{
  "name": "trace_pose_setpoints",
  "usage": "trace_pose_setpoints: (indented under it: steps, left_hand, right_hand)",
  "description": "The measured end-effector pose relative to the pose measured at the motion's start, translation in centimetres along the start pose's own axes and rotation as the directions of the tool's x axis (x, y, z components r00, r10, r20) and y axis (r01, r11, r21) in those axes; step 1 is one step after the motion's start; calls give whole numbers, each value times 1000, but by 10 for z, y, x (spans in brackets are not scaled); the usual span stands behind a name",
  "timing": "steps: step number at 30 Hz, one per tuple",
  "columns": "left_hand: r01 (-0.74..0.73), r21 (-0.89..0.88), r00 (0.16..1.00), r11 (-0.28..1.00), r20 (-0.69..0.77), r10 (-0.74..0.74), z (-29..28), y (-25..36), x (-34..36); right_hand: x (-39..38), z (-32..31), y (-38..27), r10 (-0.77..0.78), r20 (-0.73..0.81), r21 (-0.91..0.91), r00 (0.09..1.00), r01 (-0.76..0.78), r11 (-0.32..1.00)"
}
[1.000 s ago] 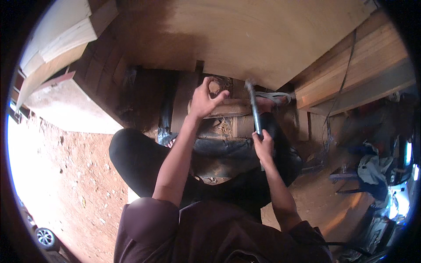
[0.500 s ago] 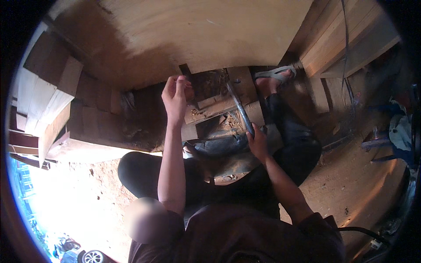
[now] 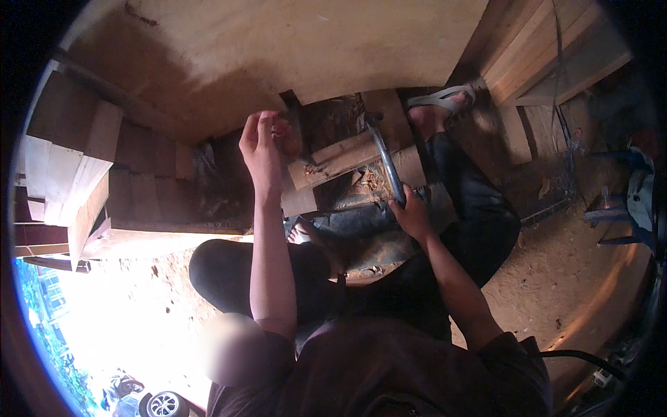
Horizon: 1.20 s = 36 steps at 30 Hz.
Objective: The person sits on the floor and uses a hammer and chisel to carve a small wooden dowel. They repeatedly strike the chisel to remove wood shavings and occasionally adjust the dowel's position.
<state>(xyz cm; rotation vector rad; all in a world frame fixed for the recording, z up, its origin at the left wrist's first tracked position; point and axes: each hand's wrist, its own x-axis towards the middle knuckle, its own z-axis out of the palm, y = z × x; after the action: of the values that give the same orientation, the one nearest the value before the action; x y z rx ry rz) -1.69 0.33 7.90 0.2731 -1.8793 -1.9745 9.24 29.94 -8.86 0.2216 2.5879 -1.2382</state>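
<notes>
My right hand (image 3: 411,212) is wrapped round the lower end of a long tool with a shiny metal shaft (image 3: 385,156). The shaft slants up and away; its dark far end, by the boards, is too dim to make out. My left hand (image 3: 260,147) is raised left of the tool, fingers curled with the tips together. Whatever they hold, if anything, is hidden. Between and beyond my hands lies a wooden beam (image 3: 337,161), with crumbly wood chips (image 3: 369,184) beside it. Past the beam is a dark recess between boards.
A large tan panel (image 3: 313,48) stands in front. Stacked wooden blocks (image 3: 73,163) are at the left, planks (image 3: 535,48) at the far right. My sandalled foot (image 3: 445,104) rests beside the boards. A blue stool (image 3: 618,215) stands on the dirt floor (image 3: 528,292) at right.
My left hand has moved slightly left and up. The tool in my right hand is a little higher and stands more upright. The whole view has shifted slightly.
</notes>
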Motion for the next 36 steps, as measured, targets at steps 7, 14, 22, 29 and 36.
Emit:
trace_pose_setpoints:
  steps: [7,14,22,29,36]
  left_hand:
    - [58,23,942,998,330,-62,8,9,11]
    - [110,-7,978,994,-176,-109,-35,-59,22]
    - [242,697,963,675,-255,-82,-30,-206,-26]
    - [164,805,972,570,-34,-231,-37,-201,-22]
    - [223,881,942,417,-85,-325,-28,-176,-22]
  right_hand:
    - [9,6,0,-89,-130,87,988,101,991]
    - [9,-12,2,-3,-168,248,986,45,968]
    - [41,-35,-200,-726,-206,5,656,743,670]
    - [62,39,-338,-554,416,-720,721,634,283]
    - [85,37,-318,-272,616,-675,739,674,301]
